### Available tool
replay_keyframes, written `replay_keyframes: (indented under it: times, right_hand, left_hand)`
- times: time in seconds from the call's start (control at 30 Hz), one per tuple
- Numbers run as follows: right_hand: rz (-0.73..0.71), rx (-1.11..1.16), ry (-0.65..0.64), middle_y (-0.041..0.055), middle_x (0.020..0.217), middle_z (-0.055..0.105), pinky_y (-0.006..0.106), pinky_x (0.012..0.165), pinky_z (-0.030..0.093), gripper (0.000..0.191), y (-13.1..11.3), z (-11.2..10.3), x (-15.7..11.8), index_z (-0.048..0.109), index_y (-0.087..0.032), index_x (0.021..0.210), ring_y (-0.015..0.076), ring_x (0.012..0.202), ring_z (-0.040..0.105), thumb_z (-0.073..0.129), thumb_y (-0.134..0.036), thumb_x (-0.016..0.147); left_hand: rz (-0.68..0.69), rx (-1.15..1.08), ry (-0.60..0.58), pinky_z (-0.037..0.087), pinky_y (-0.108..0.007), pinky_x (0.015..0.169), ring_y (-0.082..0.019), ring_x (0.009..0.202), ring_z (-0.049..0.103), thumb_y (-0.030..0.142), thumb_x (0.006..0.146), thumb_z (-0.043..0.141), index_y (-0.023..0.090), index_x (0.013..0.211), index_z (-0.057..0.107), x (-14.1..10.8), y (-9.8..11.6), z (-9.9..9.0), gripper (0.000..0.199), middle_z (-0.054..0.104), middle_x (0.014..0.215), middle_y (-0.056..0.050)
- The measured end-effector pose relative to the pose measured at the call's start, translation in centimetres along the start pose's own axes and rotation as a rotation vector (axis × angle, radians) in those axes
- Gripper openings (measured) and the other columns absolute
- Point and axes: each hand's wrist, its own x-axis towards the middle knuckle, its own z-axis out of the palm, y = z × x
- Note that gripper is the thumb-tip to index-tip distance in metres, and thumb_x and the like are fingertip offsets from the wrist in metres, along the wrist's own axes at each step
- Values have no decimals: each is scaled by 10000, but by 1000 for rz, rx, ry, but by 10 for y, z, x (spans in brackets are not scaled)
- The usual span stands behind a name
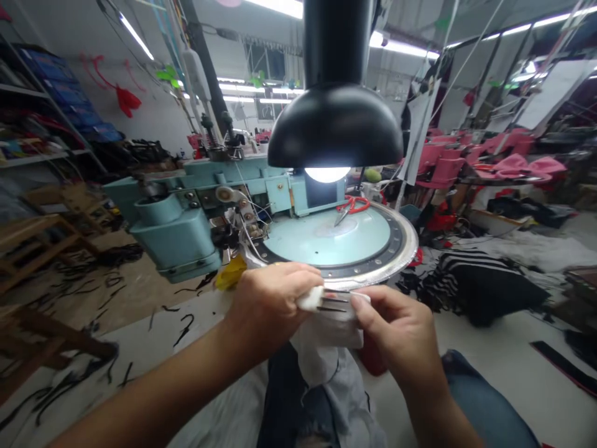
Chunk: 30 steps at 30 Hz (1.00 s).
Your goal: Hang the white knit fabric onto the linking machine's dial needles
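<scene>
Light-coloured fabric (333,330) with dark stripes near its upper edge is stretched between my two hands, in front of the round dial of a pale green machine (289,239). My left hand (280,289) is closed on a bunched white part of it. The thumb and fingers of my right hand (396,317) pinch its other end. The rest of the fabric hangs down over my lap. Red-handled scissors (353,205) lie on top of the dial.
A black lamp (333,127) hangs low over the dial. The machine's motor housing (175,239) juts out at the left. Wooden stools (44,236) stand at the far left. Black-and-white striped cloth (485,280) lies at the right.
</scene>
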Motion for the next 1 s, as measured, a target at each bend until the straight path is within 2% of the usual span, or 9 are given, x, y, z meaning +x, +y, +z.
replay_keyframes:
  times: [0.13,0.2,0.3,0.4,0.53,0.63,0.73,0.87,1.0]
  right_hand:
    - [-25,9,1,21,676,732,221,522,508,146,4,-2,-1,780,-182,817,144,560,632,716,-313,806]
    - [-24,6,9,28,689,736,231,520,509,151,6,-1,-2,778,-181,832,149,557,630,711,-315,814]
    - [-34,-12,61,26,676,730,238,524,513,149,7,1,-3,770,-182,831,153,557,635,715,-319,814]
    - [-94,-66,109,14,692,739,219,550,524,106,6,1,-3,768,-194,804,145,582,656,721,-288,812]
    - [-241,-128,138,-18,706,748,180,571,534,47,6,-3,-2,762,-209,812,116,580,662,718,-220,825]
    - [-326,-154,184,-39,728,749,160,599,539,42,8,-4,-3,755,-223,844,99,592,668,720,-203,833]
    - [-357,-200,174,-57,692,727,153,581,529,43,9,-2,-4,749,-228,857,84,550,644,723,-203,835]
    - [-404,-244,117,-66,693,730,154,577,520,61,9,0,-5,748,-238,864,78,547,638,726,-190,833]
    - [-418,-253,165,-69,696,723,162,589,518,54,9,1,-4,742,-240,865,70,527,610,722,-198,839]
  left_hand:
    - [-18,19,9,609,-246,673,-160,733,736,193,833,703,170,808,720,4,9,6,38,776,835,-26]
    - [8,78,56,604,-250,673,-167,762,733,192,833,713,168,818,714,2,14,10,28,775,882,-40]
    - [160,257,140,599,-288,705,-200,837,719,166,825,730,165,886,726,-2,16,15,61,776,948,-64]
    - [267,344,128,595,-312,734,-216,855,699,162,821,743,154,938,734,-4,14,17,117,778,932,-60]
    - [226,251,90,591,-335,756,-226,880,681,134,819,731,146,953,737,-7,12,17,135,770,962,-79]
    - [248,221,100,585,-343,754,-237,895,680,119,806,741,130,992,733,-8,11,17,186,769,1000,-90]
    - [248,230,80,576,-337,784,-213,864,692,125,801,758,129,1000,726,-6,11,17,202,775,989,-71]
    - [180,98,45,566,-316,775,-175,821,695,91,820,720,151,954,718,-4,7,14,146,776,952,-46]
    - [251,151,85,582,-344,790,-202,854,703,99,830,710,140,1003,719,-8,2,13,178,776,1037,-73]
